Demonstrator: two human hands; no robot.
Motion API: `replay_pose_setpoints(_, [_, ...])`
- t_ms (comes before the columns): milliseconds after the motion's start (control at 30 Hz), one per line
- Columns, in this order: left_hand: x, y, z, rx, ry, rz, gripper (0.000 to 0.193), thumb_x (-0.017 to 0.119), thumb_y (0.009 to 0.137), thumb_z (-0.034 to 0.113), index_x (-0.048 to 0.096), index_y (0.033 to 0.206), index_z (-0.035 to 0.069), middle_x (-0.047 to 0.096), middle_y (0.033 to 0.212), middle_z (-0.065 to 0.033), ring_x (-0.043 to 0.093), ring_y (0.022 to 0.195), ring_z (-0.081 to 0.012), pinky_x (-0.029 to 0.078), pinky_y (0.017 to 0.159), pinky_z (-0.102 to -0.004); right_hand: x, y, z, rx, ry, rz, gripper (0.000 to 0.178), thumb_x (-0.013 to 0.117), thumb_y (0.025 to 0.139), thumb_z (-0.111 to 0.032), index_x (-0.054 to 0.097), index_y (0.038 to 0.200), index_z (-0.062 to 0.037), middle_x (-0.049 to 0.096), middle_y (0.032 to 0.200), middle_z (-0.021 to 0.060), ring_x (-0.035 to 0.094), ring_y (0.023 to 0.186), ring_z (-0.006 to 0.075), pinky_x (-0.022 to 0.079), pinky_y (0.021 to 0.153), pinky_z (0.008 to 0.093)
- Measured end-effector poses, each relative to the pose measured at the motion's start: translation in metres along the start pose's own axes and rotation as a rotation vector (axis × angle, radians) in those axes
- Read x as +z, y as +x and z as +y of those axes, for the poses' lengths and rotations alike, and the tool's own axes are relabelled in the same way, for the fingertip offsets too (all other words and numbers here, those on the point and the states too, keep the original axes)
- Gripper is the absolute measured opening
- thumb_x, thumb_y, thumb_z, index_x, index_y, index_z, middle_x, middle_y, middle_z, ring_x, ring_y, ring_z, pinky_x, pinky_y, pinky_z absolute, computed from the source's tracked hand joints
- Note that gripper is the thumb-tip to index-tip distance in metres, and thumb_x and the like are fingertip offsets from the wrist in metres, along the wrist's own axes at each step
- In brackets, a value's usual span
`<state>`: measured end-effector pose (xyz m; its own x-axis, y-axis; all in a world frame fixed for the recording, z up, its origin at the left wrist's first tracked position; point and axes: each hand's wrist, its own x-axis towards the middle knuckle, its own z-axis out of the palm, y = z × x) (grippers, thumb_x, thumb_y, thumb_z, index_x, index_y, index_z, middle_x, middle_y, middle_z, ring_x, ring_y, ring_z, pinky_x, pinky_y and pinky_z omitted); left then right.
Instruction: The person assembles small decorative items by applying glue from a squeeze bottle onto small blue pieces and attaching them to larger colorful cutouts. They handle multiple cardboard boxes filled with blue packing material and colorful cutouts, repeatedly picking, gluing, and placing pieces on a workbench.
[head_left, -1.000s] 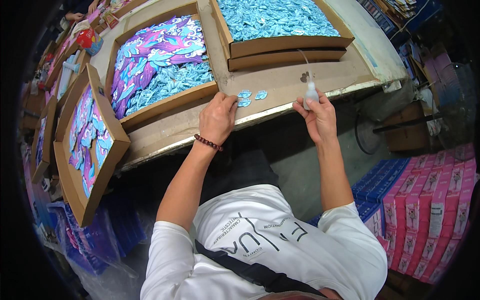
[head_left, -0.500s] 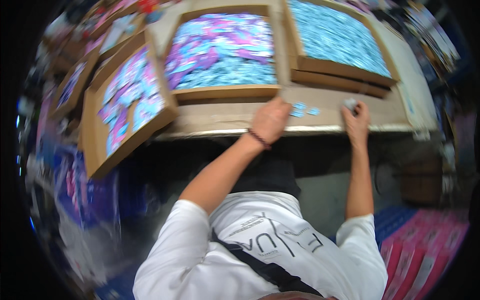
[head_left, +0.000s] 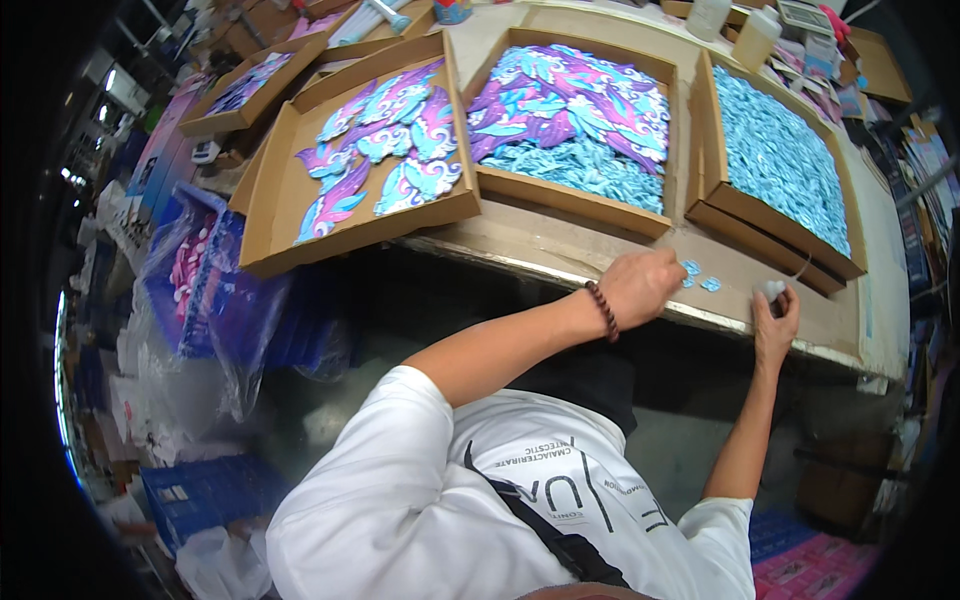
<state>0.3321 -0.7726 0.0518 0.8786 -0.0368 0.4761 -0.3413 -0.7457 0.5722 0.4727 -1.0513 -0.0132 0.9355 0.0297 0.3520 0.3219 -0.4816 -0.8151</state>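
My left hand point(head_left: 642, 288) rests at the front edge of the table, its fingers curled closed; whatever they pinch is hidden. Just right of its fingertips lie a few small light-blue pieces point(head_left: 710, 284) on the brown tabletop. Farther right, my right hand point(head_left: 777, 322) grips a small whitish bottle point(head_left: 770, 289), and a thin tip seems to point up from it. Beyond my hands stands a cardboard tray point(head_left: 570, 196) with purple-and-blue printed cutouts point(head_left: 585, 95) over light-blue pieces. Another cardboard tray point(head_left: 705, 150), filled with glossy light-blue pieces point(head_left: 785, 155), stands to its right.
At the left, a tilted cardboard tray point(head_left: 262, 235) of similar cutouts juts past the table edge. Bottles point(head_left: 757, 38) stand at the far right. Below left is a blue bin point(head_left: 190, 320) with plastic film. Pink boxes point(head_left: 820, 570) lie low at the right.
The whole view has turned, so the table and trays sit farther right and the picture is sharper. Both hands keep about the same places beside the small blue pieces.
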Motion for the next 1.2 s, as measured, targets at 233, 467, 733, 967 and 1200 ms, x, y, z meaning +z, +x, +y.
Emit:
replay_pose_setpoints(233, [-0.206,-0.057,-0.023,0.046,0.447,0.212,0.008,0.064,0.078,0.002,0.064,0.086,0.004,0.062,0.086,-0.0116,0.063,0.075,-0.0282,0.051,0.064,-0.0358,-0.002,0.002,0.025,-0.062,0.258,0.048,0.044,0.066,0.088,-0.005,0.049,0.128,0.0014,0.059,0.118,0.0137,0.056,0.108,0.0193,0.044,0.095,0.0313])
replay_pose_setpoints(467, [-0.356,-0.146,-0.111,-0.972,0.665,-0.246,0.036,0.073,0.073,0.024,0.064,0.095,-0.003,0.066,0.09,-0.0195,0.063,0.084,-0.0319,0.049,0.075,-0.0386,-0.006,-0.025,0.012,0.048,0.356,0.381,0.029,0.056,0.094,-0.006,0.051,0.121,0.0047,0.063,0.111,0.0149,0.059,0.103,0.0185,0.046,0.094,0.0301])
replay_pose_setpoints(733, [-0.381,-0.179,-0.135,-1.015,0.262,-0.058,0.014,0.064,0.079,0.014,0.059,0.079,0.001,0.057,0.067,-0.0049,0.056,0.059,-0.0131,0.046,0.051,-0.0293,-0.006,-0.039,-0.022,-0.226,0.452,0.342,0.024,0.056,0.095,-0.008,0.055,0.115,0.0053,0.065,0.105,0.0147,0.06,0.097,0.0194,0.048,0.09,0.0319])
replay_pose_setpoints(967, [-0.357,-0.13,-0.052,-0.574,-0.009,0.466,0.006,0.053,0.094,0.009,0.052,0.091,0.004,0.049,0.072,0.0028,0.049,0.054,-0.0045,0.041,0.041,-0.0197,0.008,-0.061,-0.077,-0.286,0.529,0.144,0.019,0.054,0.096,-0.012,0.058,0.106,0.0038,0.065,0.09,0.0117,0.059,0.084,0.0175,0.048,0.081,0.0305])
replay_pose_setpoints(1200, [-0.191,-0.086,0.002,-0.559,-0.548,-0.42,0.018,0.056,0.093,0.018,0.054,0.102,0.003,0.06,0.073,-0.0027,0.058,0.054,-0.0072,0.046,0.042,-0.0225,0.031,-0.11,-0.187,-0.996,0.064,-0.198,0.039,0.07,0.083,-0.034,0.059,0.108,-0.007,0.058,0.117,0.0158,0.055,0.109,0.0338,0.041,0.097,0.0491])
